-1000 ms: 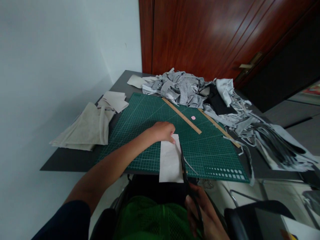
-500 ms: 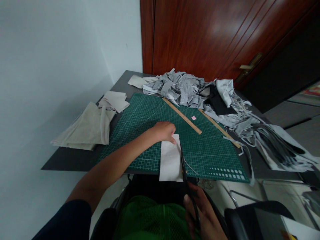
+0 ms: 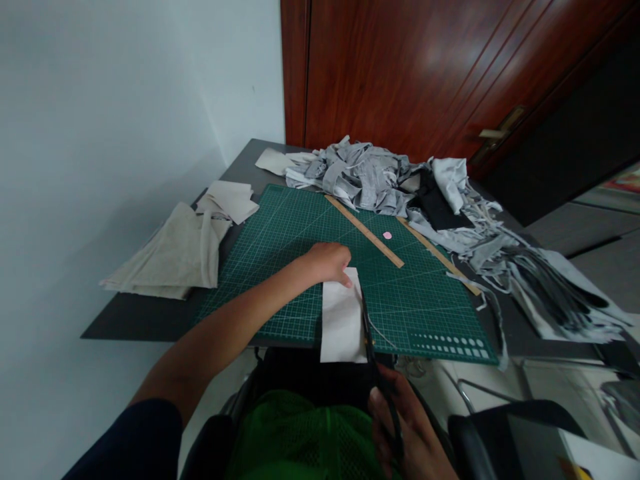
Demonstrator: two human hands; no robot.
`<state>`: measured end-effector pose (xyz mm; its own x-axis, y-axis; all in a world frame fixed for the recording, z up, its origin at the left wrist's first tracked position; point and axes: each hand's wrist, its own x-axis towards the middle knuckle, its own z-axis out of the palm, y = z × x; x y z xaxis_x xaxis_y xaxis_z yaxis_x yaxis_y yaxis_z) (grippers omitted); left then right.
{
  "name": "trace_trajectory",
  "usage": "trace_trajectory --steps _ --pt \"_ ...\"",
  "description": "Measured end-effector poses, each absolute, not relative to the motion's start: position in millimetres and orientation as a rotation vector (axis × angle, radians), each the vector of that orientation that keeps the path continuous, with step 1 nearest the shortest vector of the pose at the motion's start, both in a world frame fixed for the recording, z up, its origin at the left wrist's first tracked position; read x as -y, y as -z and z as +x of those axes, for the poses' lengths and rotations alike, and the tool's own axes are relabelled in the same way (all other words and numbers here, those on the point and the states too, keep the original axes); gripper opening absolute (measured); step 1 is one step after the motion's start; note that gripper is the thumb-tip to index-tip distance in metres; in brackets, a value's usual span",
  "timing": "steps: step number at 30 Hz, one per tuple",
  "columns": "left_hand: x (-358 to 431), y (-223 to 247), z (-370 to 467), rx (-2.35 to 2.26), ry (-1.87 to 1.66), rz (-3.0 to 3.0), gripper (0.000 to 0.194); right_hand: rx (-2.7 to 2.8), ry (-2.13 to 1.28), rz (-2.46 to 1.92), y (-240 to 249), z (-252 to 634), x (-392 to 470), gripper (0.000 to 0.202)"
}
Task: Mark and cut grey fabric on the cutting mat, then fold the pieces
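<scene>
A white rectangle of cloth (image 3: pixel 342 323) lies at the near edge of the green cutting mat (image 3: pixel 280 267), its lower end hanging past the table. My left hand (image 3: pixel 331 261) pinches its far end, thumb on top and the other fingers mostly hidden. Black scissors (image 3: pixel 369 337) are in my right hand (image 3: pixel 400 417), below the table edge, with fingers through the handles. Their blades point away from me along the cloth's right edge. A thin thread-like offcut (image 3: pixel 381 333) curls on the mat just right of the blades.
Two wooden rulers (image 3: pixel 367 232) (image 3: pixel 440 257) and a small pink piece (image 3: pixel 387 235) lie on the mat. Grey fabric scraps (image 3: pixel 367 177) heap along the back, with stacked strips (image 3: pixel 560 293) at right. Folded beige cloth (image 3: pixel 175 257) sits at left beside the wall.
Very little differs. My right hand and the scissor handles have shifted slightly, and the cloth's near end sits a touch further right. My left hand keeps its place.
</scene>
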<state>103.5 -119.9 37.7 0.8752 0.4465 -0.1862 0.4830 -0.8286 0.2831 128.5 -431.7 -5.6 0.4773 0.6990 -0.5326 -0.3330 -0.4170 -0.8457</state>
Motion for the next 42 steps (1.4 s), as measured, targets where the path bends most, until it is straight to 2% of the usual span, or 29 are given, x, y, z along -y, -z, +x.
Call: trace_trajectory --steps 28,37,42 --pt "120 -40 104 -0.704 0.183 2.706 0.032 0.403 -1.221 -1.624 6 131 433 0.076" --pt "117 -37 104 -0.689 0.163 2.698 0.034 0.133 -1.264 -1.436 12 139 430 0.067" --pt "118 -38 103 -0.692 0.161 2.706 0.034 0.219 -1.246 -1.436 10 144 415 0.071"
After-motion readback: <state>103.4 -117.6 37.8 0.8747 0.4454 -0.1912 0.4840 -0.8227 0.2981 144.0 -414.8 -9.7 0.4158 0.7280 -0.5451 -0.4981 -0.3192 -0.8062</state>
